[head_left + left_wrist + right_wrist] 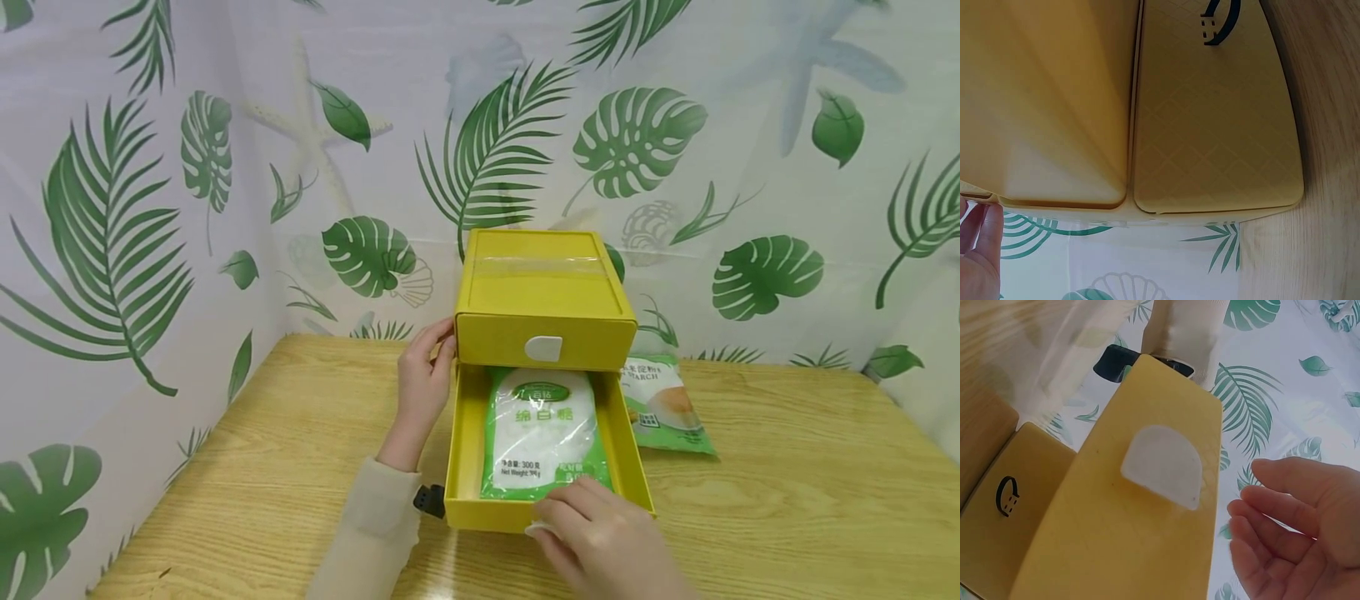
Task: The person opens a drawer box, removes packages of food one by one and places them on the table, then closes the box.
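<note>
A yellow two-drawer box stands on the table, its lower drawer pulled out. In that drawer lies a bag of white sugar with green edges. My left hand rests against the upper drawer unit's left side; the left wrist view shows its fingertips at the box's edge. Near the lower drawer's front is my right hand, beside the white handle. In the right wrist view its loosely curved fingers are apart from that handle and hold nothing.
A green and white bag of starch lies right of the box, partly hidden behind it. The upper drawer is closed and has a white handle. A small black device is beside the left sleeve. Leaf-printed cloth hangs behind the wooden table.
</note>
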### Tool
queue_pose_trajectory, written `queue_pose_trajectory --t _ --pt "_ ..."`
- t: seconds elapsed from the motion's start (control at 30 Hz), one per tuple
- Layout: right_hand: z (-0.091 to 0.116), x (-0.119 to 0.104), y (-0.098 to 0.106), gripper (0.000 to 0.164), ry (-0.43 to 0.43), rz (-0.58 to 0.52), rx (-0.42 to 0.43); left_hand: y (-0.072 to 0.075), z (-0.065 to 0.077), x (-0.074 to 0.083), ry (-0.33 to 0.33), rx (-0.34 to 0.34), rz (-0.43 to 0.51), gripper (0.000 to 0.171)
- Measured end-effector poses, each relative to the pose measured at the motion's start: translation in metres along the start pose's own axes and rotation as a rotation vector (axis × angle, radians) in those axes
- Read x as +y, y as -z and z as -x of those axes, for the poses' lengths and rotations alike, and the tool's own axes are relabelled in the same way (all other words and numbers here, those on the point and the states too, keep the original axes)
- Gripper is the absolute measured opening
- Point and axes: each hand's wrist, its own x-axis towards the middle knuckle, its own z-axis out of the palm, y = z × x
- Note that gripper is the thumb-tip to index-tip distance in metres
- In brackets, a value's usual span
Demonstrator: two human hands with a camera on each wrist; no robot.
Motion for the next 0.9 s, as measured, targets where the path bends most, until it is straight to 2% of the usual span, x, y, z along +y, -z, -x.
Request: queue_pose_trajectory --t 0.27,0.5,0.7,0.9 --pt "-0.001 0.003 0.005 0.042 -0.062 -0.004 -0.032 0.000 0.000 0.000 -0.009 0.003 -0.011 0.022" --pt "-0.003 0.007 0.004 0.046 -0.067 -0.006 -0.035 -0.001 0.000 0.000 0.003 -0.003 0.001 0.023" --pt "-0.005 0.011 0.005 0.048 -0.105 -0.012 -0.067 0.000 -0.001 -0.001 0.009 -0.006 0.008 0.023" --pt "-0.006 0.015 0.006 0.014 -0.143 0.012 -0.107 0.001 -0.001 0.000 0.006 -0.009 0.005 0.023"
